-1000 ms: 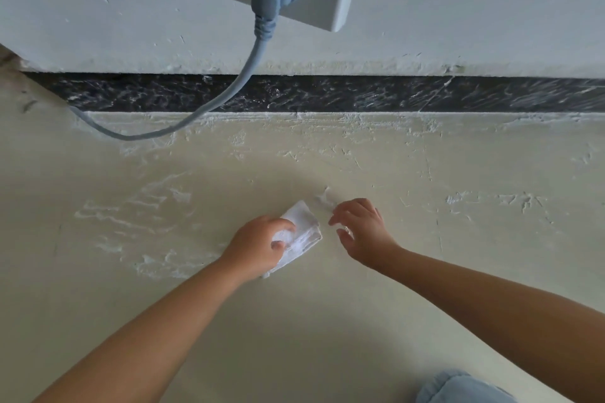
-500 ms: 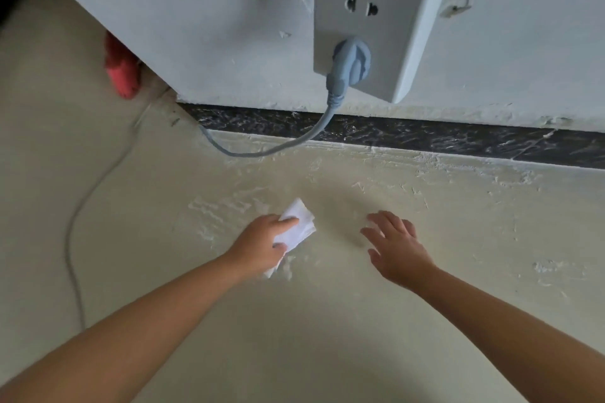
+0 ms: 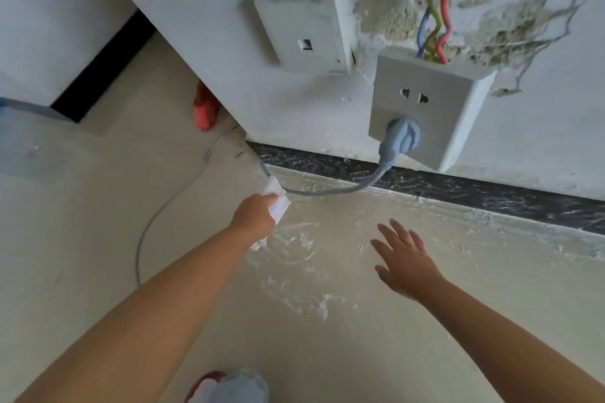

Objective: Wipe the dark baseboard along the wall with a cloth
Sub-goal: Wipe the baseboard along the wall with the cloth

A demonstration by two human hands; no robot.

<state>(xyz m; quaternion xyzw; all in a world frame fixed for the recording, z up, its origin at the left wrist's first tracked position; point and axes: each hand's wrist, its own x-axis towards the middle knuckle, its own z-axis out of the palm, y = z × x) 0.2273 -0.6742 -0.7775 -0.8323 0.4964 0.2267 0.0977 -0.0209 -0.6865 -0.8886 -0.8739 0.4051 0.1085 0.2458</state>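
The left hand (image 3: 253,216) grips a folded white cloth (image 3: 277,198), reaching toward eleven o'clock, the cloth's far edge near the left end of the dark baseboard (image 3: 425,186) (whether it touches is unclear). The baseboard runs from that corner toward three o'clock along the foot of the wall (image 3: 540,127). The right hand (image 3: 404,260) hovers over the pale floor (image 3: 327,337) with fingers spread wide, holding nothing. A grey cable (image 3: 343,190) droops from the plug (image 3: 397,137) in the socket (image 3: 432,98) across the baseboard, passing just beside the cloth. Open floor lies toward nine o'clock.
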